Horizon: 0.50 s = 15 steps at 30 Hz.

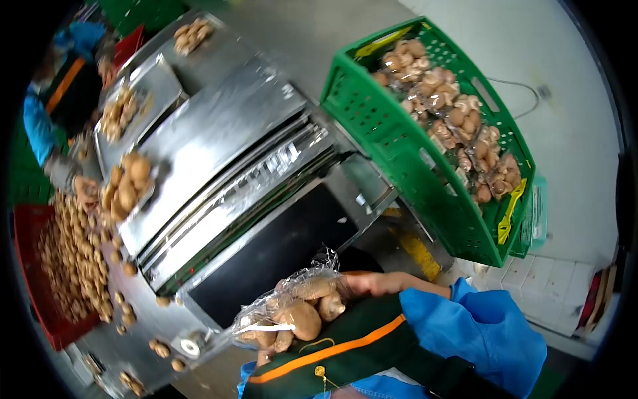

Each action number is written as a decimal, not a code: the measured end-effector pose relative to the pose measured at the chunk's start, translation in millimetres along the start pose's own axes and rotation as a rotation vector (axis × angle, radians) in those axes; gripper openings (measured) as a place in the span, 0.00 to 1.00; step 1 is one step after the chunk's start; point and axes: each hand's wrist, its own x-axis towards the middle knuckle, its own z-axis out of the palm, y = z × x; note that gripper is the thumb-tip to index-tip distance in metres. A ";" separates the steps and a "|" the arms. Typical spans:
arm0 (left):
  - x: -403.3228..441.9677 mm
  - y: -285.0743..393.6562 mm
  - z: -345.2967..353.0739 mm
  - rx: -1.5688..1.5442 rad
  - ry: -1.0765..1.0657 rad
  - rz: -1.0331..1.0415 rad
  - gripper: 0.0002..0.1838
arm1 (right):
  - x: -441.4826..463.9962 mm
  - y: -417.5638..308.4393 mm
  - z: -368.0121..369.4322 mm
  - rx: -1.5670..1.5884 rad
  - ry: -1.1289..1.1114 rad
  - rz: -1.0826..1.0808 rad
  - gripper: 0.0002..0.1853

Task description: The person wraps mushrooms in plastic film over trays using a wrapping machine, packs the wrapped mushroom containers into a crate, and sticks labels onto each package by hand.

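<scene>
A pack of brown mushrooms in clear film (302, 319) is held close to the dark apron, with loose film sticking up at its top. My right hand (372, 283) grips the right end, its fingertips hidden behind the pack. Only a small part of my left hand (264, 358) shows at the lower left end, against the pack; its fingers are mostly hidden. Beyond the pack is a steel wrapping machine (219, 146) with a black plate (286, 253). An unwrapped pile of mushrooms (126, 186) rests at the machine's left edge.
A green crate (399, 146) of wrapped mushroom packs stands at the right. At the left, a red crate (33, 233) and loose mushrooms (80, 259) lie near a co-worker's hand (86, 193). Two more mushroom piles (118, 114) (193, 35) sit farther back. A film roll (191, 344) is at lower left.
</scene>
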 end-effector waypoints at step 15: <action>22.8 344.7 -156.1 1.547 1.485 0.409 0.20 | -47.8 -328.4 -212.1 -0.139 0.633 -0.713 0.26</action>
